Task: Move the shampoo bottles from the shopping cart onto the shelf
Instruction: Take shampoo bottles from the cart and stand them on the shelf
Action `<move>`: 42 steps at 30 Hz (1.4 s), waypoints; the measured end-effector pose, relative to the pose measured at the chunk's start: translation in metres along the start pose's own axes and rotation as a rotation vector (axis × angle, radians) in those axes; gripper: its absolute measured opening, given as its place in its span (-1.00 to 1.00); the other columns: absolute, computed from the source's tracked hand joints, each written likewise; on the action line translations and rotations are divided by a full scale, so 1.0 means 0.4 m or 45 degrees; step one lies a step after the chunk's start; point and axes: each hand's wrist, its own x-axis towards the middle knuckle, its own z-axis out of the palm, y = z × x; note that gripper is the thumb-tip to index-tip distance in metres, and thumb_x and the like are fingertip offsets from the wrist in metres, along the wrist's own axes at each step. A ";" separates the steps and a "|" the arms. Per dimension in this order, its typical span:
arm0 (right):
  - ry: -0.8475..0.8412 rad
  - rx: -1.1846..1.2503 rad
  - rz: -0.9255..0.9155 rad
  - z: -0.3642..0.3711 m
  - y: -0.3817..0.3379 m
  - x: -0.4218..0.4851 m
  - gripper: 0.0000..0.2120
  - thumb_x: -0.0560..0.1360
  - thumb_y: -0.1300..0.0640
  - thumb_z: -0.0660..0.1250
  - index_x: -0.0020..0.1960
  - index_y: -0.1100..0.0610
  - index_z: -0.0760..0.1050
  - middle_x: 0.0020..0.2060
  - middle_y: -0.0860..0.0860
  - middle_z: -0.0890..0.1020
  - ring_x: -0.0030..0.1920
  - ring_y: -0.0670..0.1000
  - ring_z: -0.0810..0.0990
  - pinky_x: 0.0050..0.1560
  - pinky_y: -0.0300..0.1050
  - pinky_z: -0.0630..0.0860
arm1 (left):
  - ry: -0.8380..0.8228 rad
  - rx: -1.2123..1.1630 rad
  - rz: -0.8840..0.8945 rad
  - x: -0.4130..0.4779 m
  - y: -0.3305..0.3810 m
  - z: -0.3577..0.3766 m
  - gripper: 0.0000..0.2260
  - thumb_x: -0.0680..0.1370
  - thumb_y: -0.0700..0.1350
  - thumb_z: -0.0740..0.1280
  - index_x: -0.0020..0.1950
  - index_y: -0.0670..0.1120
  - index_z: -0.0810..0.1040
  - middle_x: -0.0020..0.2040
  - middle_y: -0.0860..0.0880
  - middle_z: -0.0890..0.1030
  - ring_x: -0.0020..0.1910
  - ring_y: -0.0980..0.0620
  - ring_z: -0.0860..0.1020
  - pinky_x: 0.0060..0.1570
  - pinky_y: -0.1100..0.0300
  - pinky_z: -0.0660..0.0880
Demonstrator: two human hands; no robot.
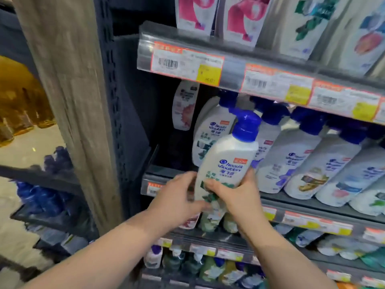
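A white shampoo bottle (226, 159) with a blue pump top and a green leaf label is held upright in front of the middle shelf (312, 205). My right hand (233, 195) grips its lower part from the right. From the left, my left hand (177, 195) touches the bottle's bottom edge, fingers curled on it. Behind it, a matching bottle (210, 132) stands at the left end of a row of similar white bottles. The shopping cart is out of view.
A wooden post (68, 101) and dark shelf upright (112, 90) stand at the left. The upper shelf edge (229, 67) with price tags hangs just above the pump tops. Lower shelves hold more bottles (208, 268). Blue bottles (41, 197) fill a rack at far left.
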 end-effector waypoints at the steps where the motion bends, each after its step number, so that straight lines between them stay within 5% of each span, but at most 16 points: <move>1: 0.006 0.001 -0.033 0.007 0.003 0.023 -0.40 0.23 0.34 0.55 0.16 0.14 0.35 -0.10 -0.07 0.63 -0.16 -0.19 0.63 -0.12 -0.23 0.62 | 0.037 -0.024 -0.013 0.020 -0.006 0.003 -0.52 0.35 0.01 0.48 0.22 0.10 0.42 0.13 0.08 0.53 0.12 0.08 0.51 0.10 0.16 0.44; 4: 0.003 0.016 -0.093 0.030 0.007 0.086 -0.41 0.23 0.35 0.54 0.14 0.14 0.34 -0.10 -0.02 0.62 -0.11 -0.07 0.62 -0.08 -0.14 0.61 | 0.162 -0.071 -0.036 0.082 -0.023 0.009 -0.55 0.34 0.00 0.49 0.17 0.08 0.43 0.08 0.01 0.57 0.06 0.00 0.55 0.09 0.01 0.49; 9: -0.038 -0.019 -0.171 0.059 0.009 0.152 -0.40 0.24 0.33 0.54 0.16 0.10 0.32 -0.17 -0.14 0.55 -0.19 -0.24 0.53 -0.31 -0.52 0.49 | 0.291 -0.083 -0.027 0.155 -0.047 0.010 -0.64 0.37 -0.02 0.46 0.11 0.00 0.46 0.00 -0.01 0.59 -0.03 -0.03 0.55 0.04 -0.05 0.50; 14: 0.049 -0.124 -0.176 0.068 0.025 0.166 -0.45 0.24 0.18 0.57 0.07 0.01 0.31 -0.19 -0.21 0.50 -0.11 -0.13 0.53 -0.20 -0.39 0.45 | 0.278 -0.057 -0.007 0.181 -0.067 0.017 -0.66 0.38 0.01 0.44 0.10 0.01 0.46 -0.01 0.00 0.57 -0.09 -0.03 0.55 -0.01 -0.07 0.51; 16: 0.082 -0.186 -0.174 0.067 0.023 0.163 -0.39 0.25 0.13 0.57 0.17 0.06 0.31 -0.17 -0.20 0.46 -0.08 -0.14 0.47 -0.27 -0.40 0.38 | 0.273 -0.051 -0.009 0.182 -0.071 0.021 -0.66 0.39 0.03 0.43 0.11 0.04 0.44 0.00 0.01 0.57 -0.10 -0.02 0.56 -0.03 -0.08 0.52; 18: 0.094 -0.226 -0.157 0.064 0.030 0.152 -0.30 0.26 0.10 0.56 0.28 0.09 0.27 -0.06 -0.15 0.47 -0.04 -0.16 0.46 -0.14 -0.34 0.37 | 0.274 -0.044 -0.013 0.182 -0.071 0.022 -0.66 0.39 0.04 0.41 0.12 0.05 0.44 0.01 0.03 0.57 -0.11 -0.01 0.56 -0.04 -0.07 0.53; 22: 0.030 -0.158 -0.196 0.043 0.068 0.116 -0.55 0.39 0.20 0.43 0.17 -0.12 0.36 -0.10 -0.38 0.48 -0.09 -0.42 0.51 -0.16 -0.55 0.40 | 0.290 -0.051 -0.037 0.188 -0.066 0.022 -0.64 0.39 0.05 0.42 0.13 0.02 0.44 0.03 0.04 0.56 -0.10 -0.01 0.57 -0.02 -0.06 0.53; 28: -0.070 -0.143 -0.116 0.045 0.117 0.073 -0.44 0.54 0.26 0.21 0.20 -0.41 0.22 -0.16 -0.55 0.45 -0.02 -0.29 0.55 -0.10 -0.39 0.43 | 0.273 -0.042 -0.049 0.197 -0.062 0.024 -0.60 0.41 0.01 0.43 0.19 -0.01 0.41 0.04 -0.04 0.57 -0.08 -0.02 0.57 -0.01 -0.01 0.53; 31: -0.038 -0.152 -0.098 0.052 0.128 0.093 -0.48 0.52 0.34 0.15 0.08 -0.34 0.35 -0.23 -0.52 0.51 -0.10 -0.39 0.54 -0.09 -0.40 0.41 | 0.264 -0.050 -0.058 0.207 -0.057 0.025 -0.61 0.42 -0.01 0.42 0.18 -0.05 0.40 -0.04 -0.06 0.60 -0.08 -0.05 0.58 -0.02 0.01 0.53; 36: -0.001 -0.226 -0.094 0.058 0.126 0.115 -0.49 0.51 0.37 0.11 0.33 -0.09 0.34 -0.11 -0.44 0.43 -0.09 -0.29 0.51 0.04 -0.25 0.42 | 0.271 -0.069 -0.053 0.227 -0.062 0.031 -0.62 0.42 -0.01 0.42 0.15 -0.04 0.39 0.09 -0.02 0.61 -0.04 -0.07 0.60 0.03 -0.06 0.54; 42: 0.012 -0.193 -0.032 0.048 0.126 0.118 -0.45 0.52 0.40 0.12 0.43 -0.01 0.28 0.20 -0.20 0.43 0.19 -0.16 0.47 0.22 -0.24 0.39 | 0.255 -0.170 -0.056 0.227 -0.070 0.035 -0.56 0.45 -0.08 0.41 0.28 -0.04 0.37 0.13 -0.02 0.61 0.04 -0.01 0.58 0.12 0.01 0.51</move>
